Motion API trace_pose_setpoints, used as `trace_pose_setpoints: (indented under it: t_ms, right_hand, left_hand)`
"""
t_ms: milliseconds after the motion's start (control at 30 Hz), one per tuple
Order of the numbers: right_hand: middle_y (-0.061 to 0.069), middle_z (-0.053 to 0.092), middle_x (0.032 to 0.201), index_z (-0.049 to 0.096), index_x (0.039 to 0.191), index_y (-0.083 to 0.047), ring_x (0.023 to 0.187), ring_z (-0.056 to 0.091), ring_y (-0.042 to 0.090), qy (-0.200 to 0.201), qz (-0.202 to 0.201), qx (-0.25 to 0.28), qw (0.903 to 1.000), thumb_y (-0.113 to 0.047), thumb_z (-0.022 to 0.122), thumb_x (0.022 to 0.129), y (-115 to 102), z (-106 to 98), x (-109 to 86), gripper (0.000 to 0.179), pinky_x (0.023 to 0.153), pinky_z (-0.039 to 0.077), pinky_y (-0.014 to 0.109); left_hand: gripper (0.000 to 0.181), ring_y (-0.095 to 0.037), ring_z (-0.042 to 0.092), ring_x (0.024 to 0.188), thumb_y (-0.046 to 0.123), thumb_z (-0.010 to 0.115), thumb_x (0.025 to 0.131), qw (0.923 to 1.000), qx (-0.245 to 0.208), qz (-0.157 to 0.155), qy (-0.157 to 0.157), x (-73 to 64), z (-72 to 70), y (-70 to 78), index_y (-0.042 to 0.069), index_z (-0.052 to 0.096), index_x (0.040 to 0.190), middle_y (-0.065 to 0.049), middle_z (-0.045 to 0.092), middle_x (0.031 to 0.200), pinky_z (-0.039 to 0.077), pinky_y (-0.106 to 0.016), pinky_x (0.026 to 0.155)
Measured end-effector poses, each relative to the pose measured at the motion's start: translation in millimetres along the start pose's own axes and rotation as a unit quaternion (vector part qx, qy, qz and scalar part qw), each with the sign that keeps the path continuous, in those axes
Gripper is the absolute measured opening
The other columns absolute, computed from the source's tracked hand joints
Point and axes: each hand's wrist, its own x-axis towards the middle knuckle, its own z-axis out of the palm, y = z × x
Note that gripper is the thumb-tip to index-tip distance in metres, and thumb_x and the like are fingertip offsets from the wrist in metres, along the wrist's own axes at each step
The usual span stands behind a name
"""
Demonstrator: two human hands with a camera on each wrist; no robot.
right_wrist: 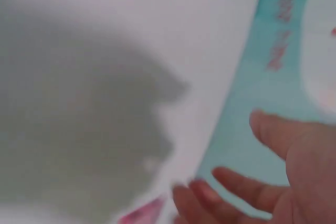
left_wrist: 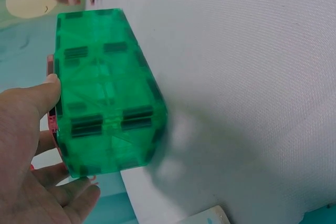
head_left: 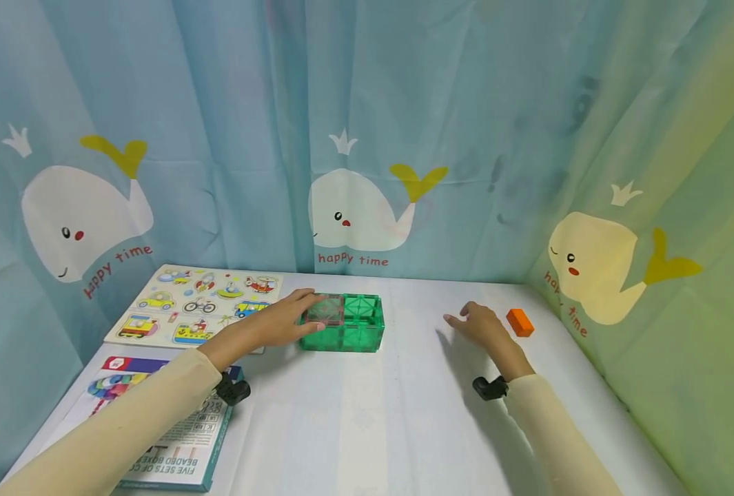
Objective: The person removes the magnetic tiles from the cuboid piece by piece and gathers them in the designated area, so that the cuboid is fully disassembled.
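A see-through green box built of magnetic tiles (head_left: 362, 331) stands mid-table. On the left part of its top lies a red magnetic tile (head_left: 327, 310). My left hand (head_left: 287, 319) spans this tile, thumb at the near edge and fingers at the far edge. In the left wrist view the thumb (left_wrist: 48, 90) presses at the green box's upper edge, beside the red tile's rim (left_wrist: 51, 121). To the right, over the white tabletop, my right hand (head_left: 481, 324) holds nothing, its fingers loosely bent. An orange block (head_left: 520, 322) lies just beyond it on the right.
At the back left lies a picture puzzle board (head_left: 200, 308) with vehicle pieces. Nearer on the left is a beaded-box package (head_left: 180, 441), partly covered by my left sleeve. A blue whale-print curtain (head_left: 249, 138) closes off the back and sides.
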Motion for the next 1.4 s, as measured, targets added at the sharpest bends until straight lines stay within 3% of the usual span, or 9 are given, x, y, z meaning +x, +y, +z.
trace_pose_setpoints:
  t_ms: [200,400,533,800,900,1033,1200,1400]
  right_hand:
    - [0.025,0.073,0.118,0.06,0.136,0.004,0.097,0.074,0.032,-0.059,-0.069,0.056,0.9943,-0.049,0.056,0.108,-55,3,0.9,0.06,0.094,0.057,0.053]
    - [0.019,0.074,0.115,0.057,0.144,-0.001,0.091,0.074,0.027,-0.07,-0.114,0.075,0.9881,-0.051,0.053,0.109,-102,11,3.7,0.062,0.094,0.057,0.052]
    - [0.015,0.074,0.106,0.055,0.146,0.002,0.087,0.073,0.025,-0.086,-0.128,0.07,0.9856,-0.047,0.055,0.109,-119,20,8.7,0.061,0.087,0.058,0.048]
    - [0.015,0.077,0.101,0.052,0.147,0.01,0.091,0.077,0.035,-0.128,-0.117,0.106,0.9792,-0.024,0.067,0.105,-119,25,19.3,0.057,0.081,0.063,0.04]
    - [0.016,0.076,0.102,0.052,0.147,0.009,0.084,0.077,0.029,-0.128,-0.117,0.119,0.9777,-0.018,0.069,0.102,-116,22,21.1,0.055,0.079,0.063,0.037]
    - [0.015,0.075,0.1,0.053,0.145,0.008,0.076,0.074,0.02,-0.125,-0.122,0.092,0.9803,-0.013,0.07,0.101,-111,18,21.3,0.052,0.08,0.061,0.037]
    - [0.023,0.072,0.116,0.055,0.143,0.009,0.085,0.075,0.025,-0.137,-0.129,0.069,0.9797,-0.012,0.073,0.1,-103,14,23.7,0.051,0.084,0.062,0.04]
    - [0.028,0.067,0.124,0.057,0.142,0.009,0.085,0.076,0.024,-0.157,-0.137,0.105,0.9725,-0.007,0.072,0.1,-88,14,25.7,0.048,0.08,0.064,0.037]
  left_hand:
    - [0.072,-0.045,0.031,0.156,0.047,0.056,0.11,0.9999,-0.002,-0.007,-0.007,-0.8,-1.3,2.5,0.011,0.032,0.167,-0.024,0.021,0.172,0.035,-0.063,0.121]
    - [0.072,-0.046,0.031,0.156,0.048,0.056,0.109,0.9999,0.004,-0.013,-0.009,0.4,-0.8,2.4,0.012,0.032,0.167,-0.024,0.02,0.173,0.036,-0.064,0.12]
    - [0.072,-0.047,0.032,0.155,0.048,0.055,0.11,0.9999,0.01,-0.01,-0.009,1.8,0.2,1.7,0.011,0.032,0.167,-0.025,0.02,0.172,0.037,-0.063,0.12]
    - [0.073,-0.048,0.033,0.154,0.048,0.056,0.109,1.0,0.005,-0.003,-0.008,3.8,2.9,2.7,0.012,0.032,0.167,-0.024,0.02,0.173,0.038,-0.064,0.119]
    - [0.073,-0.047,0.033,0.155,0.049,0.056,0.109,0.9999,0.007,-0.005,-0.007,3.1,2.4,2.9,0.012,0.032,0.167,-0.023,0.02,0.173,0.038,-0.064,0.119]
    - [0.073,-0.046,0.033,0.155,0.049,0.056,0.109,0.9999,0.006,-0.009,-0.009,1.9,0.8,2.9,0.013,0.032,0.167,-0.022,0.02,0.173,0.038,-0.063,0.119]
    - [0.072,-0.045,0.032,0.155,0.048,0.056,0.109,0.9998,0.002,-0.015,-0.009,0.2,-0.6,3.8,0.013,0.032,0.167,-0.022,0.02,0.173,0.037,-0.063,0.12]
    - [0.072,-0.044,0.032,0.156,0.049,0.055,0.109,0.9998,0.005,-0.017,-0.011,0.4,-0.1,3.3,0.014,0.031,0.168,-0.02,0.019,0.174,0.037,-0.062,0.121]
